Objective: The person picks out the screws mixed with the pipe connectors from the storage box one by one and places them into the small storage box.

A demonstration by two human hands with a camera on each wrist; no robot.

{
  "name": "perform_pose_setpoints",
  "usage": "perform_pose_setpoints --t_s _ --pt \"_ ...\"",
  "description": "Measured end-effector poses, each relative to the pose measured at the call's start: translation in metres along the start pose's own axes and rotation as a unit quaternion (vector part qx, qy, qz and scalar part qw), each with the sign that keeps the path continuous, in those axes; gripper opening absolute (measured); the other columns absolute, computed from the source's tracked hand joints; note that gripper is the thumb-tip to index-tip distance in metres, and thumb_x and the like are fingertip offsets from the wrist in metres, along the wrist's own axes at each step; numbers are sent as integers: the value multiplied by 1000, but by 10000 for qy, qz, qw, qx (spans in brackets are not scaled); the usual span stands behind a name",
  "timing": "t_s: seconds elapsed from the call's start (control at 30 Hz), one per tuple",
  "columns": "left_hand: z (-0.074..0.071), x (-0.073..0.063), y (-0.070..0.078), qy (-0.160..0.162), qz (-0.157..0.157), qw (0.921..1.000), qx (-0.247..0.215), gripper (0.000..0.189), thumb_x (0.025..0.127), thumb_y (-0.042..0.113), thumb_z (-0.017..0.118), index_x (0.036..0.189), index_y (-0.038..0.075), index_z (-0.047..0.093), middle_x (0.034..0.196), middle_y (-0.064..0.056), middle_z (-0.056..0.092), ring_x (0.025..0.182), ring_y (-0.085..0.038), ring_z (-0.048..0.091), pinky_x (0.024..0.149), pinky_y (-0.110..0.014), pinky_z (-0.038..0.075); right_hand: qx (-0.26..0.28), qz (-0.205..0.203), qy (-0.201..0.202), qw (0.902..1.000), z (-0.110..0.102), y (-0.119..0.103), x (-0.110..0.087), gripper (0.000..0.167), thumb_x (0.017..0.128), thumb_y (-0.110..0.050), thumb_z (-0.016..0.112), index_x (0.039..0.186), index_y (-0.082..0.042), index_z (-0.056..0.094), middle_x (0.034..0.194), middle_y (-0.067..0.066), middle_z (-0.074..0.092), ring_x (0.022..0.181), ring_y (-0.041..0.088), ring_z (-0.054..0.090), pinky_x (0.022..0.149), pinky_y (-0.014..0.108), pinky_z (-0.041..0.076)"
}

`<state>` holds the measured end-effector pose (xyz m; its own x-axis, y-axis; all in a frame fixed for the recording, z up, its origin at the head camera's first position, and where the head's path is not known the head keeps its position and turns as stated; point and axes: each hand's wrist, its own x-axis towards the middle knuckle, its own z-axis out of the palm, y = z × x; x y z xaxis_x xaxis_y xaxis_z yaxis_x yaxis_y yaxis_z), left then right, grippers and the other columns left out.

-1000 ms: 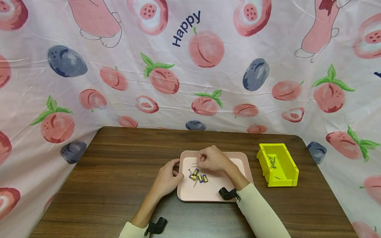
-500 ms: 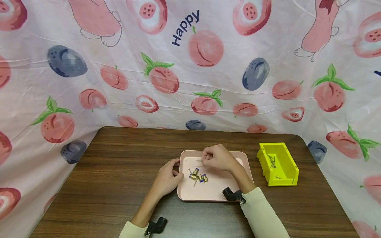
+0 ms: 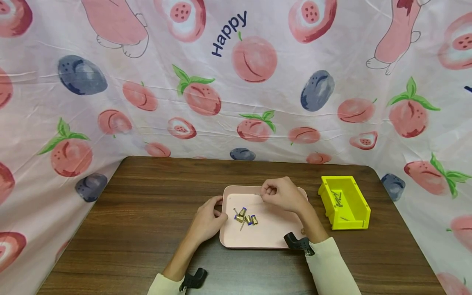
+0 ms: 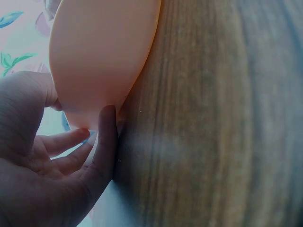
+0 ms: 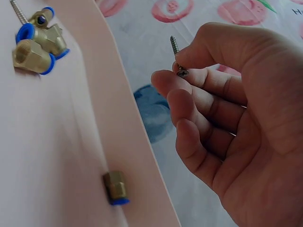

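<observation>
My right hand (image 3: 284, 194) is over the back right part of a pink tray (image 3: 265, 237), pinching a screw (image 5: 174, 45) between thumb and fingertips. The screw's cross-slotted head shows in the right wrist view. At the tray's left side my left hand (image 3: 208, 219) holds the rim, thumb at the edge and fingers along the outer wall (image 4: 102, 56). Several brass fittings with blue rings (image 3: 253, 220) lie in a cluster left of the tray's middle, with screws (image 3: 242, 225) among them. One more brass fitting (image 5: 116, 187) lies by the tray's right wall, partly hidden in the head view.
A yellow bin (image 3: 359, 200) stands to the right of the tray, with several screws (image 3: 337, 198) inside it. Both stand on a brown wooden table (image 3: 166, 184). A fruit-patterned cloth (image 3: 206, 135) hangs behind the table and along its sides.
My right hand has moved right and slightly back over the tray, carrying the screw. The left hand has stayed at the tray's left rim.
</observation>
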<state>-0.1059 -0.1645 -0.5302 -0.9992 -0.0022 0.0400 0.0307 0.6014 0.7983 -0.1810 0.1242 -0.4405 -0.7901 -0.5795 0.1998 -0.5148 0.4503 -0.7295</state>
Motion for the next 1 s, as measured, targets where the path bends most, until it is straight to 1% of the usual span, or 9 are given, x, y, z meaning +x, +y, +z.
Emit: perform_pose_setpoints --t_s 0.17,0.33,0.5,0.63,0.8,0.83,0.9,1.0 --pt "0 0 0 2 -1 10000 25 61 85 13 72 145 5 67 130 -2 72 86 -6 71 75 -29 59 78 166 186 9997 -11 0 -7 11 88 -5 74 84 -15 74 74 -9 61 70 11 56 66 25 46" --pt "0 1 0 7 7 10000 49 61 85 13 72 145 4 67 129 -3 73 85 -5 71 75 -30 59 186 365 403 9983 -22 2 -14 10 89 -4 77 86 -13 74 75 -6 63 72 15 57 67 24 46" --pt "0 1 -2 22 35 10000 72 60 85 13 72 144 5 67 129 -3 73 84 -4 71 75 -31 59 204 318 719 9967 -30 11 -20 12 90 -2 77 86 -12 74 74 -4 62 71 16 56 65 24 44" --pt "1 0 -2 56 84 9999 52 59 85 13 72 144 6 67 128 -3 73 84 -3 71 75 -32 60 181 415 956 9944 -37 17 -26 12 89 0 76 85 -11 75 75 -4 61 71 16 56 65 24 43" --pt "0 -1 -1 123 158 9998 19 58 85 14 72 142 4 68 126 -4 73 84 -4 71 73 -31 59 232 605 1068 9922 -48 21 -35 9 91 0 76 89 -9 76 77 -1 63 73 18 57 66 23 46" --pt "0 -1 -1 129 225 9997 9 58 85 14 71 142 4 68 126 -5 73 83 -5 71 72 -30 59 236 641 1072 9919 -51 21 -37 8 92 0 76 89 -8 76 77 0 63 73 19 57 66 23 46" --pt "-2 -3 4 136 299 9995 -28 58 85 14 70 141 2 67 125 -8 73 84 -7 71 72 -30 58 243 713 1093 9912 -55 23 -40 4 92 -2 76 91 -5 76 77 1 63 72 20 57 65 24 47" --pt "-8 -8 16 135 358 9992 -146 58 84 13 68 141 -2 66 125 -13 73 85 -12 72 72 -34 59 285 817 1200 9890 -61 25 -46 2 93 -4 77 93 -3 75 77 3 64 70 20 56 62 24 47"
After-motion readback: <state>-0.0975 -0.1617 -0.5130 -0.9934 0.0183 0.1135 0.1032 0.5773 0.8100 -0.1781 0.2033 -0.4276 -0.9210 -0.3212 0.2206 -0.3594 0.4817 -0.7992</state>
